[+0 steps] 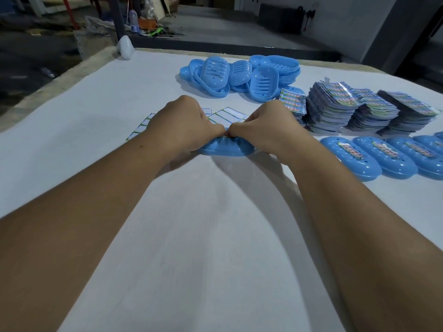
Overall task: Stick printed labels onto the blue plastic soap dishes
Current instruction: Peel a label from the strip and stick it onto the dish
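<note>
A: Dim, bluish light overall; the white table [215, 236] is the brightest part, the far floor nearly black.
B: Soft shadows sit under both forearms. Edges bow from the wide lens. Slight softness throughout, and glare glints on the label stacks [369, 109] at right

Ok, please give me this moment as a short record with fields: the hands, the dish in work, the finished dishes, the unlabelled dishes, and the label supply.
left hand: fingers curled, pinching at the top of the dish, meeting the right fingers
right hand: the same, from the other side
dish in work: blue, on the white table cover, between both hands
label being applied: hidden under the fingers
finished dishes: row at right, labels on top
unlabelled dishes: loose pile at the far side
label stacks: right, behind the finished row
empty backing sheets: behind the hands
</note>
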A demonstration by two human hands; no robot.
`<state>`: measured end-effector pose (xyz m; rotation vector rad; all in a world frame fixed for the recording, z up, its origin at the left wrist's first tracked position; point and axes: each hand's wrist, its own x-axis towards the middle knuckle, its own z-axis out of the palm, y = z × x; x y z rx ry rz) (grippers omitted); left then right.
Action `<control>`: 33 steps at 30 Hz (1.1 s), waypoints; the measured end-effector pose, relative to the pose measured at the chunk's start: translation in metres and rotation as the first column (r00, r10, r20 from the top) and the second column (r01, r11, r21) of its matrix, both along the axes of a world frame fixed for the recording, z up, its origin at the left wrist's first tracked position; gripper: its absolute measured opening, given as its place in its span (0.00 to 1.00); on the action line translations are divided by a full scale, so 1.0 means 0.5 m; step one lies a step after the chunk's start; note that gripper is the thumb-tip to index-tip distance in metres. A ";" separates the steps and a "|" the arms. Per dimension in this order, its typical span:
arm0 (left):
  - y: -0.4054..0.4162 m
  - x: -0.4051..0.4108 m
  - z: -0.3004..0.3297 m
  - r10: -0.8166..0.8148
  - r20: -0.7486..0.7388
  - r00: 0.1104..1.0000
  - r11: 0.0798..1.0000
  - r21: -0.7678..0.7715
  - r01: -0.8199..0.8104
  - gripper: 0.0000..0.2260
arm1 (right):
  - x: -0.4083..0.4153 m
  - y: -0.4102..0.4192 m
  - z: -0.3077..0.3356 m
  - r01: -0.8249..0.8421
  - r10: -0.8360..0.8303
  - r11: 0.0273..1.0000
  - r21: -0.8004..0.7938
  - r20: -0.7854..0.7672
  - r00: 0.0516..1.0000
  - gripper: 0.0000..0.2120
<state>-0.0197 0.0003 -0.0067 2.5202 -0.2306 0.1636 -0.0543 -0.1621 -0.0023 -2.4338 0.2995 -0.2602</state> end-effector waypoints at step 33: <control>0.032 0.012 0.002 0.086 0.311 0.947 0.996 -0.043 -0.076 0.08 | -0.014 0.014 -0.001 -0.349 0.350 0.937 -0.033 0.052 0.935 0.34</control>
